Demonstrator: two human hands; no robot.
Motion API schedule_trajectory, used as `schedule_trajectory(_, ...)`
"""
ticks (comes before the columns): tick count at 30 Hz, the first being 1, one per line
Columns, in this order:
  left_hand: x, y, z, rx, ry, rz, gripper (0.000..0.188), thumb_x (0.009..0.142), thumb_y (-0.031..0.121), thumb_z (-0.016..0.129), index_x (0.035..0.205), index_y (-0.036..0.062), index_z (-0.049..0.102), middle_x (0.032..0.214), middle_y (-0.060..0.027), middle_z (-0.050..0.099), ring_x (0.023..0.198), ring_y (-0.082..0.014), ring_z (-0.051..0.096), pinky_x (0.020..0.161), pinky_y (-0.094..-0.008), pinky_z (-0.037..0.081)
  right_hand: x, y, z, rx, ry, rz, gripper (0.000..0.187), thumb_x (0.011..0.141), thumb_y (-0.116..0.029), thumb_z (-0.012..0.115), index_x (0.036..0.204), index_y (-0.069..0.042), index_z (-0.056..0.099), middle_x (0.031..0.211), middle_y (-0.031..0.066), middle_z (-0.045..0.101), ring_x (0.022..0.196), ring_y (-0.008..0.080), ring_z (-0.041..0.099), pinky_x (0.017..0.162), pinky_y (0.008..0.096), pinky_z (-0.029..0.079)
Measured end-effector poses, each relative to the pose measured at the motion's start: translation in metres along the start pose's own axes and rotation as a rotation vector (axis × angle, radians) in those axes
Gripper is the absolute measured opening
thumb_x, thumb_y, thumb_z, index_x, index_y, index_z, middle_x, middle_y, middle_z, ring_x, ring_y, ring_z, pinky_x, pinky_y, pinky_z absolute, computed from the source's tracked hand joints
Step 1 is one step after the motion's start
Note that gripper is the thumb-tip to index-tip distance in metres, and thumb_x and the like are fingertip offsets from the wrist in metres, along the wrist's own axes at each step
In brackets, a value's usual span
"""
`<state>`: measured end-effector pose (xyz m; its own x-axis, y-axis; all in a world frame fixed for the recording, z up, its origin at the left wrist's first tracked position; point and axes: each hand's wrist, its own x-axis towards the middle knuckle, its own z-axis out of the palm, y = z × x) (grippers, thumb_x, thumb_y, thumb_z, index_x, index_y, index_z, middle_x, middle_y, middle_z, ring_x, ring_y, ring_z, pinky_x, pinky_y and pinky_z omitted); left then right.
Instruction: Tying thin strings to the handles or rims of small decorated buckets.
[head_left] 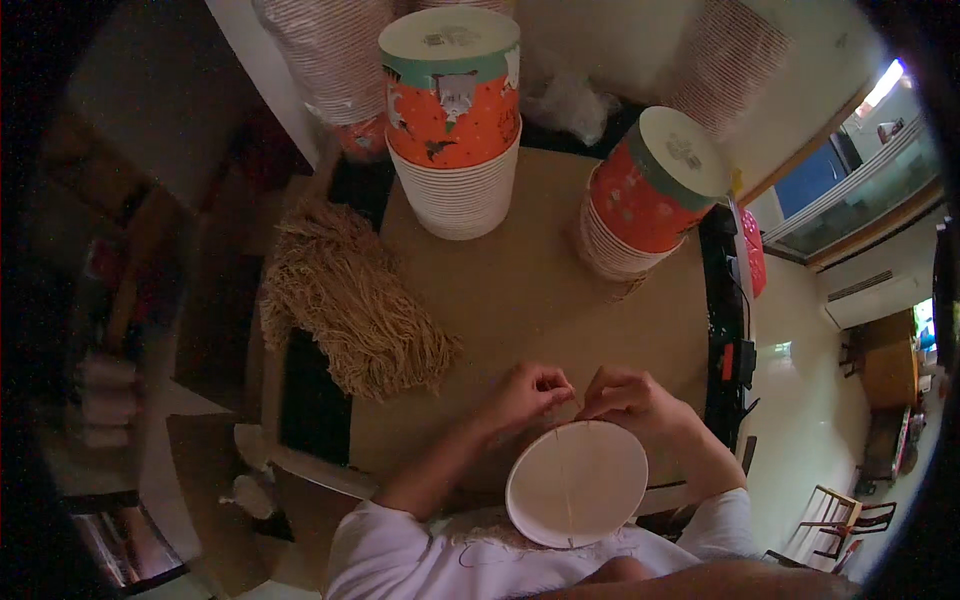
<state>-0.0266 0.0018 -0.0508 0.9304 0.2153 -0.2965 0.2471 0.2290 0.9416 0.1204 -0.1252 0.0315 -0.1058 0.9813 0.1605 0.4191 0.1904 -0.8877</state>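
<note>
A round white paper bucket [590, 495] rests against my lap, its circular face turned up toward me. A thin tan string [566, 480] runs across that face from the far rim to the near rim. At the far rim, my left hand [535, 392] is closed in a pinch on the string's end. Just to its right, my right hand [635, 400] pinches the same string where it meets the rim. The fingertips hide the exact spot where the string is fastened. A large bundle of tan strings [355, 300] lies on the table to the left.
Two upside-down stacks of orange and green paper buckets, a left stack [450, 120] and a right stack [655, 190], stand on the brown tabletop [520, 310]. Behind are plastic-wrapped stacks [325, 60] and a crumpled clear bag [575, 105]. Chairs [835, 520] stand farther right.
</note>
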Motion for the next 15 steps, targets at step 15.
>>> schedule_trajectory(15,0.001,-0.003,0.006,0.184,0.111,0.064,0.014,0.083,0.016,0.057,0.081,0.0017,0.059,0.074,-0.0028,0.060,0.070,-0.0089,0.054,0.066,-0.0266,0.045,-0.011,0.015,0.013,0.881,0.187,0.954,0.010,0.085,-0.007,0.051,0.085,0.000,0.057,0.079,0.0032,0.056,0.071,0.0106,0.052,0.063,0.0221,0.043)
